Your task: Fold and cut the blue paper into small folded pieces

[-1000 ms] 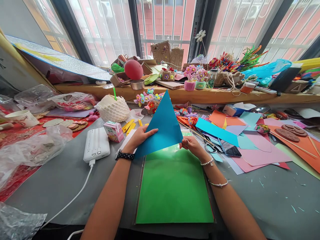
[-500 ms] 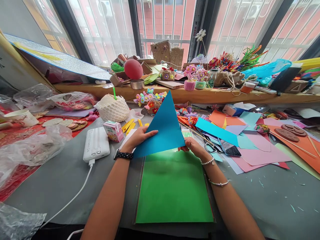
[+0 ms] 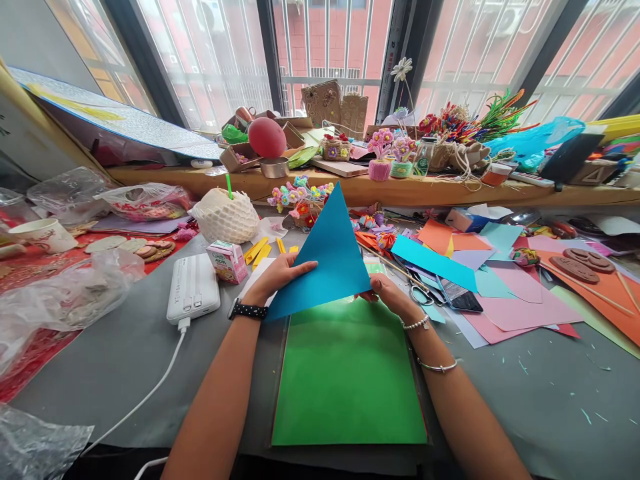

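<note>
A triangular sheet of blue paper (image 3: 333,257) is held up between my two hands, with one corner pointing away from me. My left hand (image 3: 280,275) grips its left side, thumb lying on top and the other fingers hidden beneath. At the lower right corner, my right hand (image 3: 387,293) pinches the paper between thumb and fingers. Below lies a stack of green paper (image 3: 350,380) on the grey table, its far edge partly covered by the blue triangle.
Left are a white power bank (image 3: 193,287) with a cable, a small pink carton (image 3: 227,261) and a netted coconut (image 3: 227,217). To the right lie a blue strip (image 3: 435,263), scissors (image 3: 423,292), a phone (image 3: 460,295) and scattered coloured paper (image 3: 530,313). Crafts crowd the wooden sill (image 3: 440,193).
Almost nothing differs. Both hands keep the same hold, and the blue paper has shifted only very slightly.
</note>
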